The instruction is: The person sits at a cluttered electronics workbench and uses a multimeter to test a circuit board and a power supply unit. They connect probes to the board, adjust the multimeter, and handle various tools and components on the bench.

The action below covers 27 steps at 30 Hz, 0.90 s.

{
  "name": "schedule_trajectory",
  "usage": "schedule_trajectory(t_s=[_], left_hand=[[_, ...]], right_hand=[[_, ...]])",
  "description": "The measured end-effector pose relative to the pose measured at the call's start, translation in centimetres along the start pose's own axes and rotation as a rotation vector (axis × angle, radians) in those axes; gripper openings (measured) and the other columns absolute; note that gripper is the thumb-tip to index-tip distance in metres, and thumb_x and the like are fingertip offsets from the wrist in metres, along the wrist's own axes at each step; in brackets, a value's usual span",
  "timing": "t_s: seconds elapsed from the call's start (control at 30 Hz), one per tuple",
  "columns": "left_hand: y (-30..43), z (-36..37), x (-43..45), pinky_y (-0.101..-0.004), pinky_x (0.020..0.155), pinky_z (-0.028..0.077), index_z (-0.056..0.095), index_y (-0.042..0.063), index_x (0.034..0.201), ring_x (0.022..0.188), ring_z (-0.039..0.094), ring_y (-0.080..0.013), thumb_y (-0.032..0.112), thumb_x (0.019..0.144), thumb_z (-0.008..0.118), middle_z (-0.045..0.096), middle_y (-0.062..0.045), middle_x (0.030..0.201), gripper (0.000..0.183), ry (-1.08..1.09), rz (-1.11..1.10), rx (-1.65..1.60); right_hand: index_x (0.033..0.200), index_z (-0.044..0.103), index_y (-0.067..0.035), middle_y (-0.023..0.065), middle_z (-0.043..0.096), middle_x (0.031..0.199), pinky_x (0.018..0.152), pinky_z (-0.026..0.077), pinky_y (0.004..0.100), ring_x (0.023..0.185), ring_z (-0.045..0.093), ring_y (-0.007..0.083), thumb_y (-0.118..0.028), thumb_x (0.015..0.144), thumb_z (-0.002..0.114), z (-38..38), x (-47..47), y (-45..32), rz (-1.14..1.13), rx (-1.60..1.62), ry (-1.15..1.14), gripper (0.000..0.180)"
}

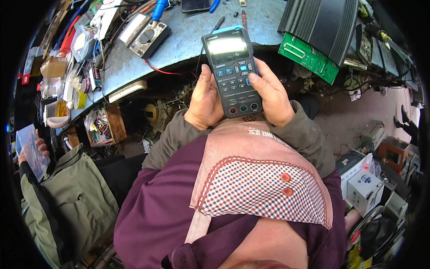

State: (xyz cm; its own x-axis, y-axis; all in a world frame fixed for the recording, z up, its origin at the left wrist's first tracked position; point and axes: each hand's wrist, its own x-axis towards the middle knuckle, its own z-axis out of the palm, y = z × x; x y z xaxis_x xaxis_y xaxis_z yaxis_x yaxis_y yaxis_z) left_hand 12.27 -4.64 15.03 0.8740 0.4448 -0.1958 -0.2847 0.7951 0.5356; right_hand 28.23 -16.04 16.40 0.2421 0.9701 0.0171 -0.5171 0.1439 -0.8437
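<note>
Between both hands I hold a black handheld LCR meter (231, 72) with blue trim, above the front of my apron. My left hand (205, 97) grips its left side, the thumb along the edge. On the other side, my right hand (272, 92) wraps the casing, and its thumb rests by a blue button at the right of the keypad. The meter's screen (227, 47) is lit but washed out by glare. Three round sockets sit at its lower end. A black probe (220, 23) and a red probe (244, 21) lie on the blue workbench (188, 37) behind it.
An analog multimeter (145, 35) sits on the bench at left, beside cluttered parts and a roll of yellow tape (79, 99). A green circuit board (307, 57) under a black heatsink (319, 25) overhangs the bench edge. Another person's hand (42, 148) holds a clear bag at far left.
</note>
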Motion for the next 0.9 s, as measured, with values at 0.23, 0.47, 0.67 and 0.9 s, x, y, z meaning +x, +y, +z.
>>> schedule_trajectory(t_s=[0.23, 0.47, 0.67, 0.9], left_hand=[[0.4, -1.8, 0.3, -0.0517, 0.115, 0.054, 0.053, 0.007, 0.157, 0.136, 0.065, -0.0323, 0.079, 0.107, 0.04, 0.064, -0.016, 0.151, 0.089, -0.15, -0.071, -0.199], [0.1, -1.3, -0.6, -0.0528, 0.119, 0.051, 0.05, 0.006, 0.16, 0.142, 0.061, -0.0328, 0.083, 0.102, 0.045, 0.062, -0.016, 0.154, 0.097, -0.153, -0.078, -0.116], [-0.3, -0.9, -0.4, -0.0502, 0.117, 0.053, 0.047, 0.005, 0.162, 0.14, 0.062, -0.0309, 0.08, 0.105, 0.042, 0.061, -0.016, 0.154, 0.094, -0.096, -0.023, 0.061], [0.3, -0.8, 0.7, -0.0517, 0.122, 0.048, 0.046, 0.001, 0.162, 0.143, 0.06, -0.034, 0.079, 0.108, 0.036, 0.058, -0.019, 0.158, 0.095, -0.161, -0.109, -0.083]], right_hand=[[0.171, 0.017, 0.003, 0.0191, 0.048, 0.16, 0.124, 0.038, 0.0424, 0.149, 0.047, 0.0269, -0.035, 0.109, 0.07, -0.1, 0.1, 0.1, -0.199, -0.529, -0.209, 0.091], [0.153, 0.051, 0.008, 0.0166, 0.065, 0.135, 0.109, 0.05, 0.0342, 0.124, 0.063, 0.021, -0.018, 0.109, 0.063, 0.1, 0.6, -1.0, -0.052, -0.294, 0.028, 0.052], [0.15, 0.053, 0.007, 0.0119, 0.07, 0.131, 0.1, 0.054, 0.0286, 0.115, 0.068, 0.0131, -0.009, 0.107, 0.055, 0.5, 0.5, -1.4, 0.002, -0.107, 0.065, 0.046], [0.151, 0.051, 0.006, 0.013, 0.07, 0.133, 0.104, 0.055, 0.0337, 0.119, 0.067, 0.0169, -0.002, 0.102, 0.061, -0.4, 1.4, -1.5, -0.031, -0.087, 0.052, 0.051]])
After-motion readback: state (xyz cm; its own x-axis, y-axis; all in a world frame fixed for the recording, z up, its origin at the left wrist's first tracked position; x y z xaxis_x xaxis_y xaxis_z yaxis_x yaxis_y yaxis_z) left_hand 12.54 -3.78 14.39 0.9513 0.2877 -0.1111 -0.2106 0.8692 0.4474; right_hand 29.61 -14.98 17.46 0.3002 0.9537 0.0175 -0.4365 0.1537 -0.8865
